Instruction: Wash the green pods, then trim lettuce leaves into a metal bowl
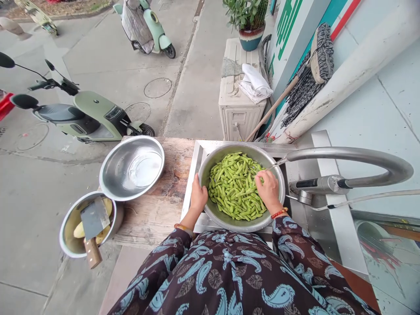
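Note:
A large metal basin (204, 177) full of green edamame pods (234, 186) rests over the sink, in front of my body. My left hand (198, 196) grips the basin's left rim, thumb towards the inside. Over the pods on the right side is my right hand (268, 188), its fingers curled together at the pods; what they hold, if anything, is hidden. A thin stream of water (273, 166) runs from the curved faucet (348, 153) into the basin, just above my right hand.
On the wooden board (173, 175) to the left stands a shiny metal bowl (131, 168). Beside it, a smaller pot (67, 232) holds potatoes (79, 230) with a cleaver (95, 218) across the top. A parked scooter (95, 113) and a white box-shaped unit (243, 105) stand beyond.

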{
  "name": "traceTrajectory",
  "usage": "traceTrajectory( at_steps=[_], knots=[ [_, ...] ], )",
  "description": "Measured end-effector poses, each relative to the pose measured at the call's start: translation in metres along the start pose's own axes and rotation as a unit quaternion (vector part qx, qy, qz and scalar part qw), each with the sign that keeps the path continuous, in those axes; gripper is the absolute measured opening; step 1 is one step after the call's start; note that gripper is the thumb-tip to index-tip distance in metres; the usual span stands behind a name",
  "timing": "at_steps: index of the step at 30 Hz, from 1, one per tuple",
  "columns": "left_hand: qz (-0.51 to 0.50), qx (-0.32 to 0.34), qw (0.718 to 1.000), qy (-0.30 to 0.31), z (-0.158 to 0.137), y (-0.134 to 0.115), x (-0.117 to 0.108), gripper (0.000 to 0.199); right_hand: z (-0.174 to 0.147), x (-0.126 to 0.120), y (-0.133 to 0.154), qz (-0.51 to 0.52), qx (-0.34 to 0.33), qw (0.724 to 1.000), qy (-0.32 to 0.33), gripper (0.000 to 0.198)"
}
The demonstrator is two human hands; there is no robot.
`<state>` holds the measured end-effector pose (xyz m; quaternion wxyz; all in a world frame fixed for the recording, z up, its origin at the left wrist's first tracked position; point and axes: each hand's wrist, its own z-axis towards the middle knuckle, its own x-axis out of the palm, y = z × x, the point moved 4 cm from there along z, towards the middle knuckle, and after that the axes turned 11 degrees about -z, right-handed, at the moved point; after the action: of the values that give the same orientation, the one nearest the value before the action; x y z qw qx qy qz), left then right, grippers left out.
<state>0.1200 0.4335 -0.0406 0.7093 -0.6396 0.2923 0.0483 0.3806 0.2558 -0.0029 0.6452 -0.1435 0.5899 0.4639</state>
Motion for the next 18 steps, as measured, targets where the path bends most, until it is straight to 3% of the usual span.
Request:
traceTrajectory(
  at_steps=[3, 6, 10, 18],
  knots=[
    [-0.005, -0.006, 1.0, 0.005, 0.001, 0.002, 0.0, 0.073, 0.01, -0.031, -0.043, -0.031, 0.044, 0.997, -0.062, 0.019],
    [-0.002, -0.01, 1.0, 0.013, 0.002, 0.004, 0.0, 0.074, 0.019, -0.05, -0.072, -0.073, 0.041, 0.994, -0.064, 0.018],
    [0.002, -0.013, 1.0, 0.018, 0.003, 0.004, 0.0, 0.075, 0.023, -0.047, -0.078, -0.107, 0.019, 0.994, -0.013, 0.032],
    [-0.016, -0.012, 1.0, 0.008, 0.002, 0.006, 0.0, 0.076, 0.019, -0.043, -0.073, -0.076, 0.031, 0.997, -0.014, 0.034]
  ],
)
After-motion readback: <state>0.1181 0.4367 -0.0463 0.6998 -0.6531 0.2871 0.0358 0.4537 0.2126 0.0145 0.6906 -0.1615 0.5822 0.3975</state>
